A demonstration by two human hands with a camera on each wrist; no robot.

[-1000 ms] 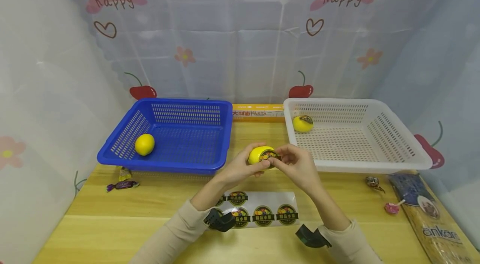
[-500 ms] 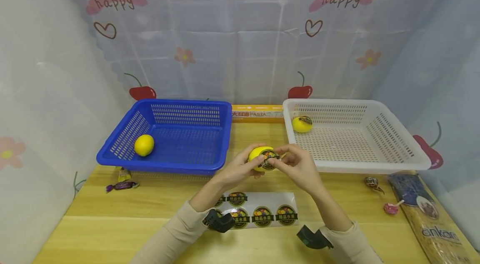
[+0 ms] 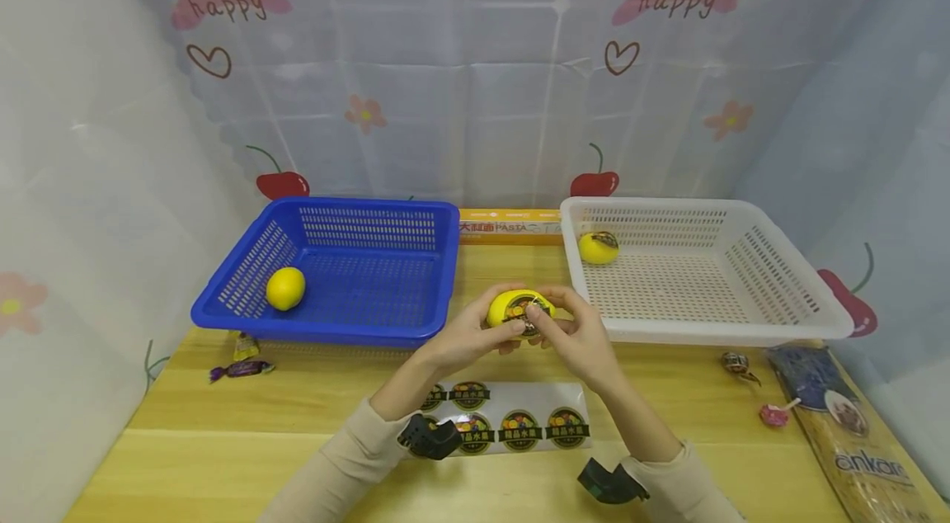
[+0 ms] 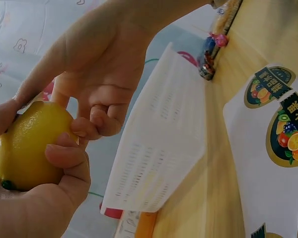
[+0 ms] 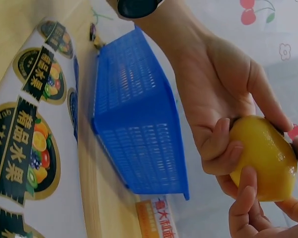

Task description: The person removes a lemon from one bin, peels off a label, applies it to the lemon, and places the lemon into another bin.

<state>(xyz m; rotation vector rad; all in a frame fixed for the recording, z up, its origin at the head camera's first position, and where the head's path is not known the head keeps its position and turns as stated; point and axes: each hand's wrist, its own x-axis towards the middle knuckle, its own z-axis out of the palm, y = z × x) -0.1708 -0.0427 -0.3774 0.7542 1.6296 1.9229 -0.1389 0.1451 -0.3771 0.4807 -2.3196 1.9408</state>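
Observation:
A yellow lemon [image 3: 500, 311] is held between both hands above the table, in front of the baskets. My left hand [image 3: 463, 335] grips its left side, with the thumb along the front. My right hand [image 3: 586, 346] has its fingers round the right side, its thumb pressing a round dark fruit sticker [image 3: 517, 308] on the lemon's front. In both wrist views the lemon [image 4: 35, 141] shows a bare, glossy yellow side, fingertips of both hands touching it; the sticker is mostly hidden there. Below the hands lies a white sheet of stickers [image 3: 538, 395].
At left a blue basket [image 3: 326, 331] holds one plain lemon [image 3: 285, 289]. The white basket [image 3: 731, 331] at right holds a stickered lemon [image 3: 595, 251]. Behind is a pasta box [image 3: 510, 228]. Wrapped candies [image 3: 245, 368], a lollipop [image 3: 774, 415] and an ankara bag [image 3: 853, 440] lie near the sides.
The right hand has shifted from pinching the sticker's right edge to wrapping the lemon's right side, thumb now on the sticker. The lemon has moved slightly left; the sticker lies flatter.

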